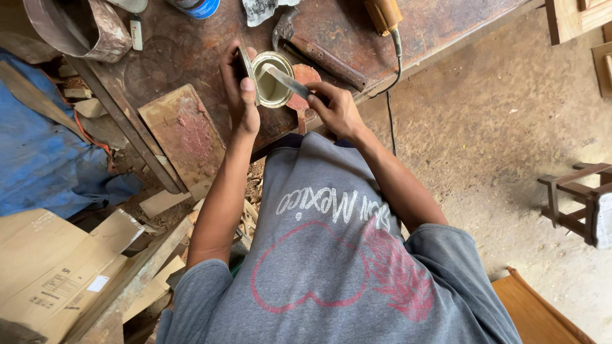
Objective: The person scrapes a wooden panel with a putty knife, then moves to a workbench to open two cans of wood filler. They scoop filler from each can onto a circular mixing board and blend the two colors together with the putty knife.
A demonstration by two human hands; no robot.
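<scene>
My left hand [240, 89] holds a round metal lid [245, 67] on edge beside an open tin can [271, 79] with pale paste inside. My right hand [336, 109] grips the handle of a putty knife [288, 81], whose flat metal blade reaches over the can's mouth. The can stands on a stained, dark wooden workbench [191, 51]. A reddish flat scraper [301, 89] lies under the blade next to the can.
A hammer [319, 54] and a yellow-handled power tool [383, 14] with its cord lie on the bench. A reddish board [185, 137] leans at the bench edge. Blue tarp [44, 159] and cardboard boxes [51, 274] at left; a small wooden stool [577, 200] on the dirt floor at right.
</scene>
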